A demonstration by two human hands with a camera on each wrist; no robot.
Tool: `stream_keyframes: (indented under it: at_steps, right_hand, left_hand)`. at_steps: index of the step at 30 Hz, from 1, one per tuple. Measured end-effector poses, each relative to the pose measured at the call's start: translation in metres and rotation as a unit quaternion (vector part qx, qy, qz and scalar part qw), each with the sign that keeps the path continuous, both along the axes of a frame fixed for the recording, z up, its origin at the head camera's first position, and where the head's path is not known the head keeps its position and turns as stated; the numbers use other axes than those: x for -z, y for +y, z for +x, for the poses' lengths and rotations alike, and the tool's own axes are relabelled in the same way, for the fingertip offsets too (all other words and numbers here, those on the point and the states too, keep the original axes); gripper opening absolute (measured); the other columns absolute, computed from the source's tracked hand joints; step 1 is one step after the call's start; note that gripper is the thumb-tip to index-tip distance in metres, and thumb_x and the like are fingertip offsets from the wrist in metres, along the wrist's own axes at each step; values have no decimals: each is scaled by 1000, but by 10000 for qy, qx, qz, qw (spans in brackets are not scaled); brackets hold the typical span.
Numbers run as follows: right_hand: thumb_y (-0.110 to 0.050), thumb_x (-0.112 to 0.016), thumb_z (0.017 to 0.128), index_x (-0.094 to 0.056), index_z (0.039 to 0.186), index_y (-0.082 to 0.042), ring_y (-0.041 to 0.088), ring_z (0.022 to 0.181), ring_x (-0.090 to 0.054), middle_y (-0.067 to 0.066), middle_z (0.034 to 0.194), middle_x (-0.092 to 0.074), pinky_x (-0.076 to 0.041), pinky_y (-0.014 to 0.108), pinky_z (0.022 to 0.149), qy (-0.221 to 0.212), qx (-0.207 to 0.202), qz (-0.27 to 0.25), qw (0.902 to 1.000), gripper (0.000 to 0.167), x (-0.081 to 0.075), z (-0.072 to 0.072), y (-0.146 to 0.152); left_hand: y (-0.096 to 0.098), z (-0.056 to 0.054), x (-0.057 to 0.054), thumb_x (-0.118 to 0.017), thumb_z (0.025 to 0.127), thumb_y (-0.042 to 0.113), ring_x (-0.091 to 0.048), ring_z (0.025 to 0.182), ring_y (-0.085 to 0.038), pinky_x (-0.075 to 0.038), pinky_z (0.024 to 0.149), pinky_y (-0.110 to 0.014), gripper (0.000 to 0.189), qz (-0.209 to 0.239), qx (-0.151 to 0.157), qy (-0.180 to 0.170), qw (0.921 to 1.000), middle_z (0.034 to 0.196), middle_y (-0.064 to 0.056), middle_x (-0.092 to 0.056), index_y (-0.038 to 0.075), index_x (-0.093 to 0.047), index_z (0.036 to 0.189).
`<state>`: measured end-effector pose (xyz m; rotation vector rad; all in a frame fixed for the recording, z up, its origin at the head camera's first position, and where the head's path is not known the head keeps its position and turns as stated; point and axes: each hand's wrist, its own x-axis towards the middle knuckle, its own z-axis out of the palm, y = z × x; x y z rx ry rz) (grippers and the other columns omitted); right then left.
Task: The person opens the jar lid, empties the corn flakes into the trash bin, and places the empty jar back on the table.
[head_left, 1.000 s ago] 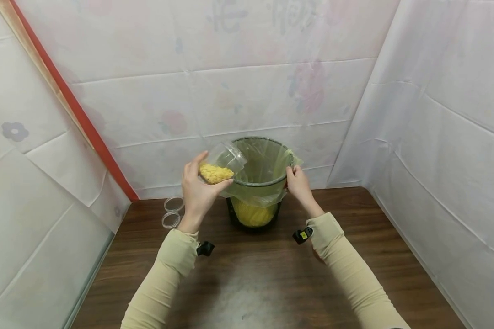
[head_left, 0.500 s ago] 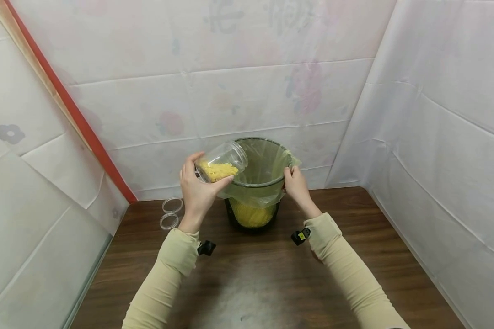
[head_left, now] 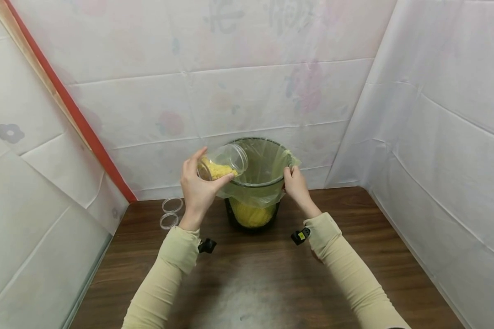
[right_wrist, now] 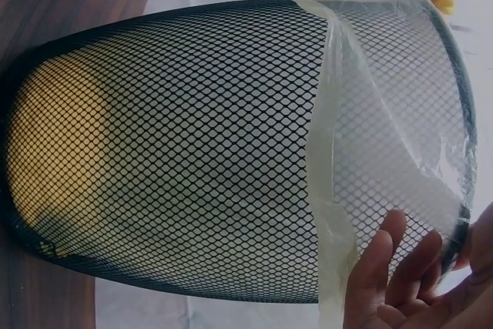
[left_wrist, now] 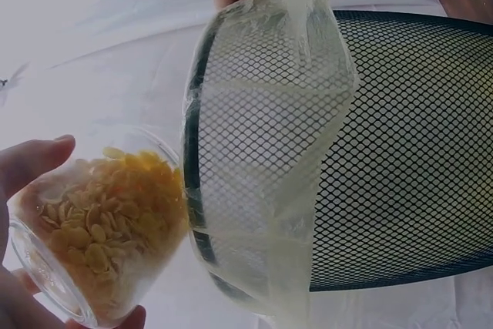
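My left hand (head_left: pixel 197 189) grips a clear plastic jar (head_left: pixel 236 160), tilted on its side with its mouth toward the bin opening. Yellow flakes (left_wrist: pixel 108 221) lie along the jar's lower side and reach its mouth. Beside it stands a dark mesh waste bin (left_wrist: pixel 416 152), lined with a thin pale-yellow bag (head_left: pixel 255 197) folded over the rim. At the bin's right side, my right hand (head_left: pixel 298 186) holds the rim and bag edge, with curled fingers (right_wrist: pixel 373 263) seen in the right wrist view. Something yellow shows through the mesh at the bottom of the bin.
Two clear round lids, one farther back (head_left: pixel 172 205) and one nearer (head_left: pixel 169 221), lie on the brown wooden table (head_left: pixel 247 283) left of the bin. White printed sheets (head_left: pixel 148 91) enclose the back and both sides.
The jar has rocked in my left hand, and its mouth now dips lower than half a second ago. The flakes have shifted inside it. My right hand stays on the rim.
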<state>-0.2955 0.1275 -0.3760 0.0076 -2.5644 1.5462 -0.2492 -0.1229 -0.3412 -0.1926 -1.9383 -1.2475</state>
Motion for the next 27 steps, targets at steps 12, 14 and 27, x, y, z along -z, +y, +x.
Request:
stream_keyframes:
  at_steps: [12, 14, 27]
  right_hand:
    - [-29, -27, 103, -36, 81, -10, 17, 55, -52, 8, 68, -49, -49, 29, 56, -43, 71, 83, 9999, 31, -1, -1, -1]
    - [-29, -27, 103, -36, 81, -10, 17, 55, -52, 9, 68, -49, -49, 28, 56, -48, 70, 80, 9999, 31, -2, -1, -1]
    - [-29, -27, 103, -36, 81, -10, 18, 56, -52, 9, 69, -49, -52, 34, 59, -31, 10, 56, 10000, 30, -1, 0, -2]
  left_hand:
    - [2, 0, -4, -94, 50, 33, -52, 101, -23, -40, 89, -49, 94, 0, -28, 20, 10000, 114, -10, -59, 20, -53, 134]
    - [2, -1, -4, -94, 49, 33, -52, 101, -23, -40, 89, -50, 93, 30, -60, 45, 10000, 116, -9, -59, 17, -53, 132]
    - [2, -2, -6, -94, 47, 31, -52, 102, -26, -34, 97, -47, 87, -61, -86, 158, 9998, 117, -5, -63, 11, -57, 124]
